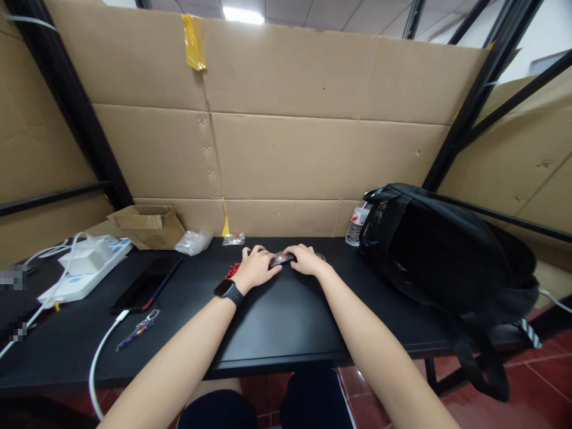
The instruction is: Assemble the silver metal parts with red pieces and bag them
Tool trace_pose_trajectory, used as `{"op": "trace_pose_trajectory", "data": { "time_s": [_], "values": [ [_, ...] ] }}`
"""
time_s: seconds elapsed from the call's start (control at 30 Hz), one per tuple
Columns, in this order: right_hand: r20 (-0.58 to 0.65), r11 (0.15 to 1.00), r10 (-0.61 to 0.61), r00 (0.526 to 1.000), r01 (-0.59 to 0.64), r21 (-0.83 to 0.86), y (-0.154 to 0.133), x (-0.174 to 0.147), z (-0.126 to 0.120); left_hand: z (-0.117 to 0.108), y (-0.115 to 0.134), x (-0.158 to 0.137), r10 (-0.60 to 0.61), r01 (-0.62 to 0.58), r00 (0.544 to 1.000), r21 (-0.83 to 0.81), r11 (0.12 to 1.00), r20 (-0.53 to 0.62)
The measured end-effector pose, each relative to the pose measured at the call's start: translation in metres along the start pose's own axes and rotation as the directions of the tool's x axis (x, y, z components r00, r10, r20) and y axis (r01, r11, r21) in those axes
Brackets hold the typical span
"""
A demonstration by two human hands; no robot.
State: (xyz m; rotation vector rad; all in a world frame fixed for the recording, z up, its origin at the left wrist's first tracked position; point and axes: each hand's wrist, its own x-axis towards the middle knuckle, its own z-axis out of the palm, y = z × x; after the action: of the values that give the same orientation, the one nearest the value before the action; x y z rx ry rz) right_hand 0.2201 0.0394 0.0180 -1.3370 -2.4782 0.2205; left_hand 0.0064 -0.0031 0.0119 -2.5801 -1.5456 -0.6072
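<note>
A small, dark, shiny flat piece with a reddish spot is between my two hands, low over the black desk. My left hand, a dark watch on its wrist, has its thumb and index finger about the piece's left end. At the right end, my right hand has its fingers bent and its thumb against the piece. Just left of my left hand lie several small red pieces, partly hidden by it. Something brownish shows behind my right hand, too covered to name.
A black backpack and a water bottle stand right. Leftward are a small clear packet, crumpled plastic, an open cardboard box, a cabled phone, a keychain and a power strip. Cardboard walls enclose the desk.
</note>
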Motion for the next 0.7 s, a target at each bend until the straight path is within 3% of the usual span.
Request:
{"op": "trace_pose_trajectory", "data": {
  "time_s": [0.13,0.4,0.57,0.7],
  "values": [
    [0.021,0.997,0.026,0.999,-0.027,0.065,-0.007,0.0,-0.007,-0.002,-0.001,-0.001,-0.032,0.032,0.999,0.007,0.999,-0.034],
    [-0.045,0.963,0.159,0.986,-0.145,0.227,-0.012,0.002,-0.013,-0.001,-0.006,0.003,-0.25,0.231,0.963,-0.163,0.959,-0.102],
    [-0.079,0.961,0.239,0.968,-0.223,0.165,-0.013,0.005,0.002,-0.01,-0.002,-0.004,-0.121,0.121,0.99,0.006,0.993,-0.072],
    [-0.137,0.964,0.257,0.957,-0.244,0.108,-0.018,0.004,0.005,-0.015,0.002,-0.01,0.026,-0.029,0.998,0.045,0.999,0.059]
  ]
}}
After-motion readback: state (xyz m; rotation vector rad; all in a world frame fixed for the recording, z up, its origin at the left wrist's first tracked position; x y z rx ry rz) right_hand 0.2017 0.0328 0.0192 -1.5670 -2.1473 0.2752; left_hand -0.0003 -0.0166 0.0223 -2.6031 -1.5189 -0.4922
